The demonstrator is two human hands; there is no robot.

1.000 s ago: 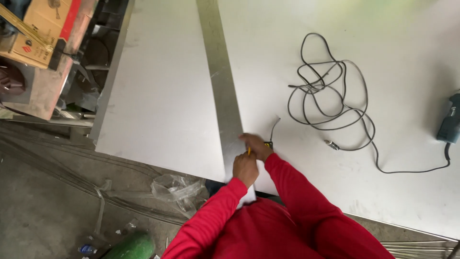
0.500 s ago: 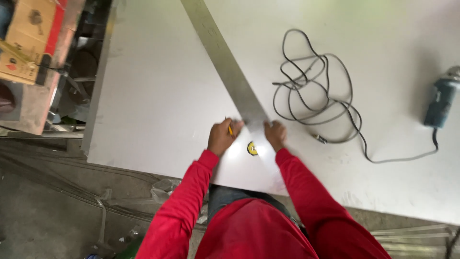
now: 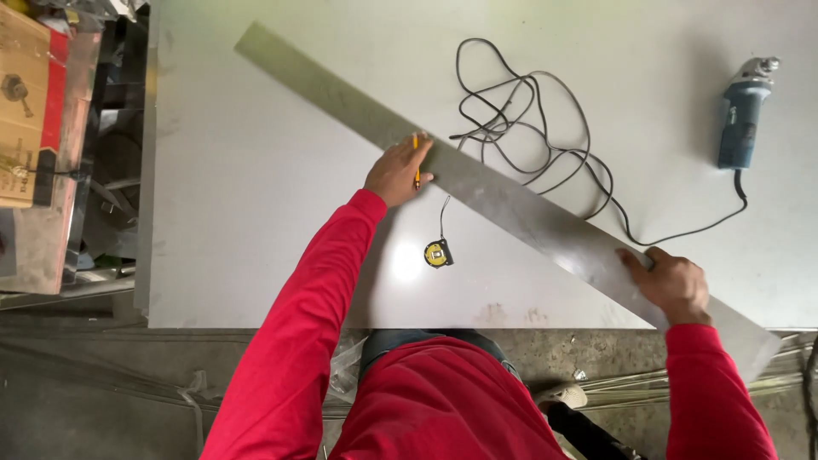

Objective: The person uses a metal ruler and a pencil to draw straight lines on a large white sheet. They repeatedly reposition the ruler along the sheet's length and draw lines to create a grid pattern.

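Note:
A long grey metal strip (image 3: pixel 358 95) lies slantwise across the white sheet table (image 3: pixel 256 238), its near end overhanging the front edge. My left hand (image 3: pixel 397 171) rests against the strip's middle, holding a yellow pencil (image 3: pixel 416 160). My right hand (image 3: pixel 669 282) presses flat on the strip near its lower right end. A small yellow tape measure (image 3: pixel 437 252) sits on the sheet between my arms, with a short length of tape pulled out.
A blue angle grinder (image 3: pixel 743 111) lies at the far right, its black cable (image 3: pixel 520 111) coiled behind the strip. Cardboard boxes (image 3: pixel 25 102) and metal scraps crowd the left side. Grey concrete floor (image 3: pixel 102 400) runs below the table edge.
The strip has swung from nearly lengthwise to a slant. My hands have spread apart, the left up the strip, the right to its near end. The tape measure lies on the sheet.

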